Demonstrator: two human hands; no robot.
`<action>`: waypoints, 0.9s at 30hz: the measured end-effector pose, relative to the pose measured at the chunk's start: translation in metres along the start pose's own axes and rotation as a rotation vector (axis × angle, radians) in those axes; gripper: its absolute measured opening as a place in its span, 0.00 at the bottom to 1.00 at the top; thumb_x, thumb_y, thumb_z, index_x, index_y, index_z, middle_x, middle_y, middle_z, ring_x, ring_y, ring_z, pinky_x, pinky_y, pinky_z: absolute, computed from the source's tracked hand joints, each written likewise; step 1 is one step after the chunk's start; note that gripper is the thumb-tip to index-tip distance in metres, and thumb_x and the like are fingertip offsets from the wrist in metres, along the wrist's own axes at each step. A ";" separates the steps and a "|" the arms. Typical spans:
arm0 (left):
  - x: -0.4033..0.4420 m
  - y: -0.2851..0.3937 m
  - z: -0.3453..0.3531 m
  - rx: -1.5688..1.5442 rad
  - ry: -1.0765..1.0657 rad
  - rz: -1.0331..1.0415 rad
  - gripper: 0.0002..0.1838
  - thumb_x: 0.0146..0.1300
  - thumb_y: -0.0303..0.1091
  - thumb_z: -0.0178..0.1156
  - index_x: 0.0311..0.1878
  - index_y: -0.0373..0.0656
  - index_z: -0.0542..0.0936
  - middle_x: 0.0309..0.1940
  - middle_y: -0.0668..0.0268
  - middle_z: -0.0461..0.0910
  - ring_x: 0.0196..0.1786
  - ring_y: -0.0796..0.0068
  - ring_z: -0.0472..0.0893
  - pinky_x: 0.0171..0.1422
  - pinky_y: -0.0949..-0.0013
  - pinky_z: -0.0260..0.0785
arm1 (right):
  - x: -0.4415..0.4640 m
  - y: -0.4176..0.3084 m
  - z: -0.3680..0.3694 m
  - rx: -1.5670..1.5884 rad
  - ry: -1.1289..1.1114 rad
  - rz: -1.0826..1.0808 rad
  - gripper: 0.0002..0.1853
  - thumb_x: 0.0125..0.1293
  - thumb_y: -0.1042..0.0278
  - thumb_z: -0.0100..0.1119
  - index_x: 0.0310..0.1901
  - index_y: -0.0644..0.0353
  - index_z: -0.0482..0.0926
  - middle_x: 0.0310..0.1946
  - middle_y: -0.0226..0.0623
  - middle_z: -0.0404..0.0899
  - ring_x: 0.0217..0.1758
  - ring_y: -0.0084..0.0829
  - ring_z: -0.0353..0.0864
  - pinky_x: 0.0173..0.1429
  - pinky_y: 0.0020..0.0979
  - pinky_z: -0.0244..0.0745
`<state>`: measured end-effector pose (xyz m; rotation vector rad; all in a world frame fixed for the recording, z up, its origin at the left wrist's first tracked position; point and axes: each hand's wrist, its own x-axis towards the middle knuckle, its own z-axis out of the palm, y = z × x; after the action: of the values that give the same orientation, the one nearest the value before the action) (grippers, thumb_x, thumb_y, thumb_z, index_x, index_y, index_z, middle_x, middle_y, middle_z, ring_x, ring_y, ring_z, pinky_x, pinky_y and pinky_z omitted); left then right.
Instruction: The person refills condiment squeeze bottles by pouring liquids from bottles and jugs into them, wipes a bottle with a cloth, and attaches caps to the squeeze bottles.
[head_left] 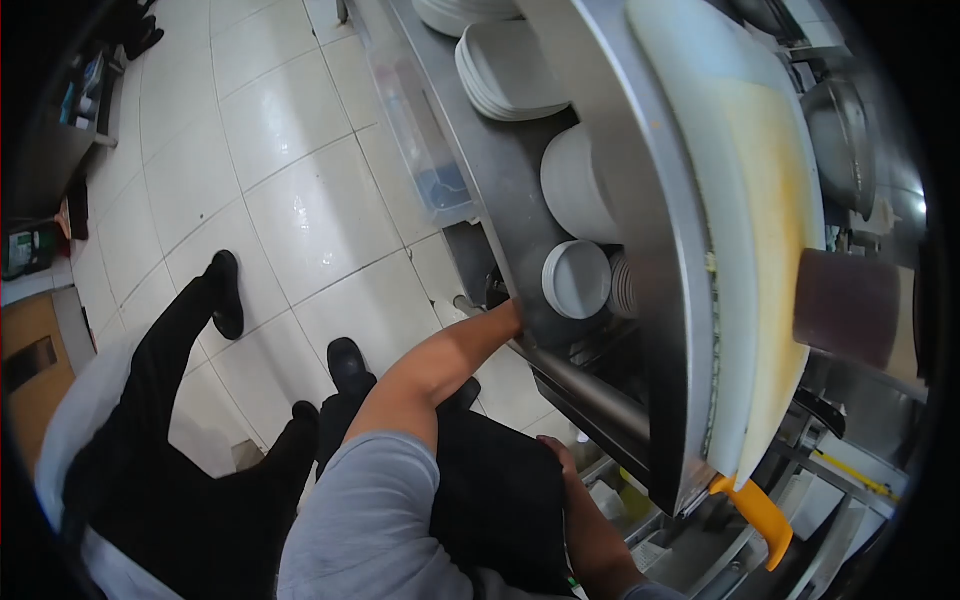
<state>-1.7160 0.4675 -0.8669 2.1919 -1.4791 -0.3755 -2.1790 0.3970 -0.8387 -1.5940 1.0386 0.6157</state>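
My left forearm stretches out to the steel shelf [480,150], and the wrist passes out of sight at the shelf's edge. That hand is hidden, so what it touches does not show. Nearest to it on the shelf stand a stack of small round white dishes [578,280] and a larger white stack [575,185]. My right hand [557,452] is low beside the black apron [490,490], close to my knee. Its fingers are mostly hidden, and I cannot make out anything in it.
White cutting boards [745,200] lie on the counter above the shelf, with an orange handle [765,530] at their near end. Square white plates [510,70] and a clear plastic bin [425,130] are farther along. Another person in black trousers [150,400] stands on my left, on the tiled floor [310,220].
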 end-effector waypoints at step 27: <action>-0.203 -0.096 -0.102 -0.358 -0.183 -0.539 0.46 0.50 0.82 0.64 0.34 0.37 0.89 0.34 0.49 0.88 0.42 0.46 0.88 0.49 0.51 0.81 | -0.090 -0.166 0.007 -0.257 -0.077 0.225 0.30 0.83 0.46 0.46 0.71 0.65 0.73 0.70 0.48 0.76 0.73 0.43 0.74 0.79 0.39 0.65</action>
<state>-1.6700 0.7080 -0.8367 2.2633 -0.7908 -0.9592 -2.0783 0.4366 -0.6842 -1.6707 1.1246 0.9886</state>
